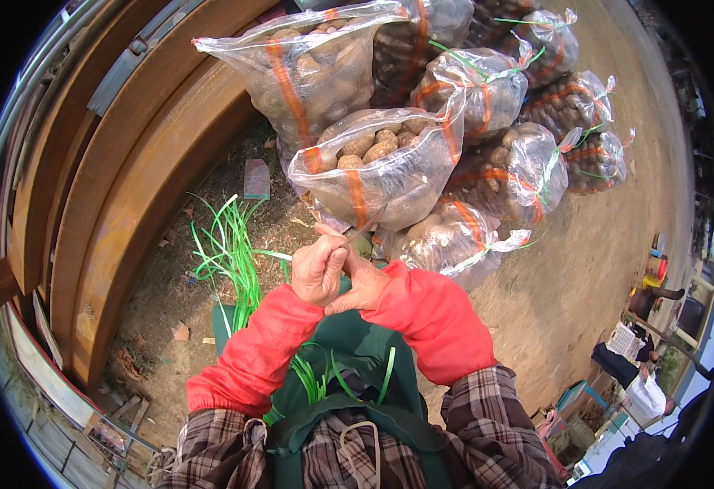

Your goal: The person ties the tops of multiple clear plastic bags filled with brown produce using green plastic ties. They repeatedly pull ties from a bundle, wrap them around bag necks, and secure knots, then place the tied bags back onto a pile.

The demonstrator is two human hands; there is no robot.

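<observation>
My left hand (317, 269) and my right hand (361, 282) meet in front of me, both in red sleeve covers. From the curled left fingers a thin rod-like tool (367, 225) slants up toward the sacks. The right hand lies against the left, its fingers partly hidden, so its grip on the tool is unclear. Just beyond stands an untied see-through woven plastic sack (387, 189) with orange stripes, full of brown tubers (381, 150). Behind it is a taller sack (314, 79), also untied. A tied sack (454, 241) sits close to my right hand.
Several tied sacks (503, 171) stand farther right on the dirt ground (577, 263). Green plastic strips (231, 250) hang at left; others (311, 379) stick from my green apron (387, 348). A brick (257, 178) lies near rusty steel beams (149, 202). A person (635, 382) is far right.
</observation>
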